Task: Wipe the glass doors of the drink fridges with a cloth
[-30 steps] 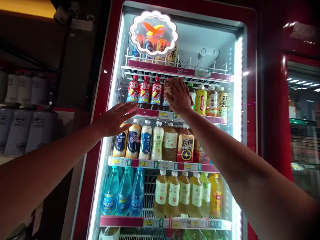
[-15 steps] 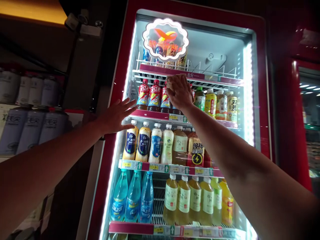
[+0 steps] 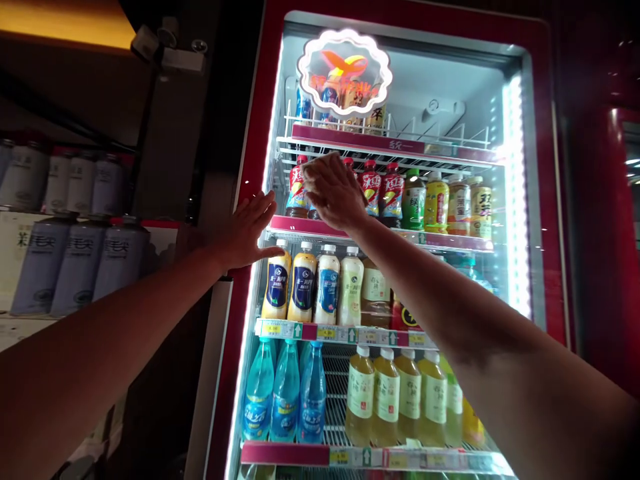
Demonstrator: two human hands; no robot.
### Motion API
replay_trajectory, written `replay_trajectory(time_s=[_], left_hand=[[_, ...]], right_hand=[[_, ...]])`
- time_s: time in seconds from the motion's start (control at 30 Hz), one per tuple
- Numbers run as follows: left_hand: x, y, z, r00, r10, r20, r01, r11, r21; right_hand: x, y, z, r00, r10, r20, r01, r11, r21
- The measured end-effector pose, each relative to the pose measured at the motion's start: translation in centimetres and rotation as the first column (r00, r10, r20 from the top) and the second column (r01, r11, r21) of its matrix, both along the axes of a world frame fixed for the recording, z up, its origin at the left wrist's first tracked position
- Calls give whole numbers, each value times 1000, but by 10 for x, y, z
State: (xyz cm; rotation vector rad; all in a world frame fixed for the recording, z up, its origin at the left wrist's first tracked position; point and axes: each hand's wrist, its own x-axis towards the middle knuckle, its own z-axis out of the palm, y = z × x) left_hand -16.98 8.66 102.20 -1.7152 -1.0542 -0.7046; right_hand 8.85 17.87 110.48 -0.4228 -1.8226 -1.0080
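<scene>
The right hand point(image 3: 339, 195) is holding a tan cloth point(image 3: 318, 163) under its palm, apparently wiping the red-framed, clear glass door point(image 3: 425, 77); the left hand point(image 3: 245, 232) is spreading empty. Continuing is likely requiring even pressure.

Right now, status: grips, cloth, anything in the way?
Right grip holds cloth at the glass door. Left grip open, empty, at the red frame. Nothing seen blocking the cloth; drink bottles behind glass.
</scene>
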Motion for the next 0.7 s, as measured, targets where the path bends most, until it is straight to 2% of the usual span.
replay_trajectory(time_s=[0.07,0.13,0.27,0.37,0.47,0.57,0.7], left_hand=[[-3,-1,2,1000,-10,-7,10,1000,-24],[-5,-5,4,1000,-17,-20,16,998,-60],[-6,-18,2,1000,-8,-15,6,996,-92],[-5,-29,-3,998,48,30,-45,995,-88],[-1,-40,-7,992,116,54,-110,988,-106],[6,-50,-6,983,173,56,-163,976,-147],[14,-58,-4,978,199,64,-188,971,-147]], right_hand=[[-3,-5,-4,993,-19,113,16,1000,23],[-4,-5,0,988,-20,154,17,1000,23],[-18,0,19,1000,26,19,-25,999,-26],[-39,-2,17,998,43,-39,-43,999,-2],[-52,-10,8,995,7,97,-10,999,34],[-57,-15,13,984,-23,178,17,999,34],[-76,-20,33,1000,-5,19,6,999,-49]])
